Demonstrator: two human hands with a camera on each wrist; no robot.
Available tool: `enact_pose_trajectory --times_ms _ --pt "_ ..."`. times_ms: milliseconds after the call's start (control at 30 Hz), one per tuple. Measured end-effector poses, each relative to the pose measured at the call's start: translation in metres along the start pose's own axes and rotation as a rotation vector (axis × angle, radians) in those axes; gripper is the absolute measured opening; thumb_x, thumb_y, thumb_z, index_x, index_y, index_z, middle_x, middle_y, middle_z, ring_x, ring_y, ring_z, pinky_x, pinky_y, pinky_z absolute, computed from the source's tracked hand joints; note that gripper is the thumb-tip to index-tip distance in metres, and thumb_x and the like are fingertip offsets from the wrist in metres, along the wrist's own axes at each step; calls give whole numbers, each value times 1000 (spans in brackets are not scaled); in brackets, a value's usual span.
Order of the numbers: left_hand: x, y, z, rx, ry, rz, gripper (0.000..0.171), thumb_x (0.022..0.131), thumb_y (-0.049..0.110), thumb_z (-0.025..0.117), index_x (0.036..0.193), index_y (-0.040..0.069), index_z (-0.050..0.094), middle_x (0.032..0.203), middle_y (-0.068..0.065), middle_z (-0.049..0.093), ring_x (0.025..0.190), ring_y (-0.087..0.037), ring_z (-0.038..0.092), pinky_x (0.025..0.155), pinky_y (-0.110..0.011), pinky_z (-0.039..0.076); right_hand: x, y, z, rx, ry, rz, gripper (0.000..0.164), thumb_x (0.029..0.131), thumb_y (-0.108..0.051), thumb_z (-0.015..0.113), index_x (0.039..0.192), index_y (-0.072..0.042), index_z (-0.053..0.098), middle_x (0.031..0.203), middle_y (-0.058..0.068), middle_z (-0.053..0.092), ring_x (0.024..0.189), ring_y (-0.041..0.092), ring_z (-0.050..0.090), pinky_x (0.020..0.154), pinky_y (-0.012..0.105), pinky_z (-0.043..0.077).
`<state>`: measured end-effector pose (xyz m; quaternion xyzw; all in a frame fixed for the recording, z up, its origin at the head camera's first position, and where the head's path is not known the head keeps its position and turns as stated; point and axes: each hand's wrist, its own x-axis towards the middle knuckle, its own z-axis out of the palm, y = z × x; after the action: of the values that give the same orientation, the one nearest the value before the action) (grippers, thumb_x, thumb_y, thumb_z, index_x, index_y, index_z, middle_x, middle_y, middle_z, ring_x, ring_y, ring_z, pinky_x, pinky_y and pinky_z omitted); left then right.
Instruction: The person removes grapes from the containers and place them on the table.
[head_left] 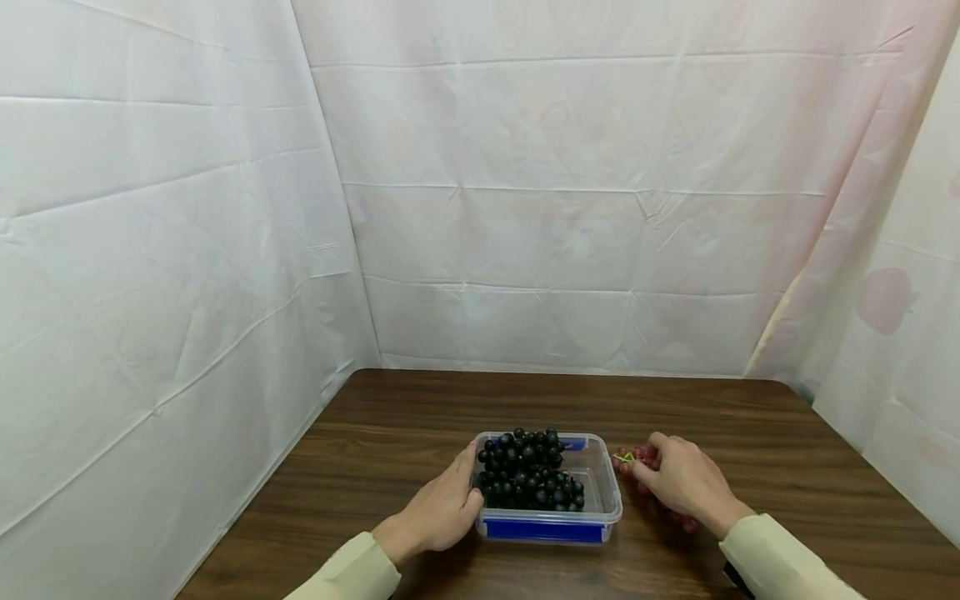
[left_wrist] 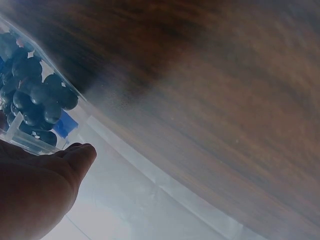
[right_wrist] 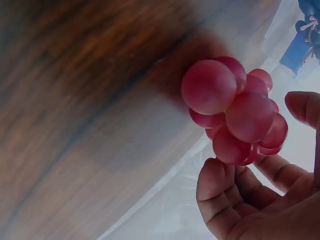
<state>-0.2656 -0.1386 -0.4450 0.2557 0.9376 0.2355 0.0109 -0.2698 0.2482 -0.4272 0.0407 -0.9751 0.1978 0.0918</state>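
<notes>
A clear plastic container [head_left: 597, 479] with blue clips stands on the table, holding dark grapes [head_left: 528, 475] mostly in its left part. My left hand [head_left: 442, 504] rests along the container's left wall, fingers straight, thumb by the near left corner. In the left wrist view, that hand [left_wrist: 42, 185] is right at the rim beside the dark grapes [left_wrist: 35, 95]. Right of the container, my right hand [head_left: 686, 479] is over a bunch of red grapes [head_left: 686, 523] with a green stem [head_left: 624, 457]. The right wrist view shows the red grapes [right_wrist: 245, 115] by the fingertips [right_wrist: 211, 175], thumb standing apart.
The brown wooden table [head_left: 420, 396] has rounded far corners. White cloth [head_left: 540, 242] hangs behind it, and further white sheets enclose the left and right sides.
</notes>
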Motion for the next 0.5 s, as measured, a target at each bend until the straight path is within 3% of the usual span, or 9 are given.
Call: enact_pose_trajectory --times_ms 500 --pt "0 0 0 -4 1 -5 69 105 22 35 165 5 6 170 -13 16 153 -28 26 118 -52 32 -1 -7 -7 25 120 -36 39 92 -50 71 104 -13 67 92 3 64 78 18 59 65 42 51"
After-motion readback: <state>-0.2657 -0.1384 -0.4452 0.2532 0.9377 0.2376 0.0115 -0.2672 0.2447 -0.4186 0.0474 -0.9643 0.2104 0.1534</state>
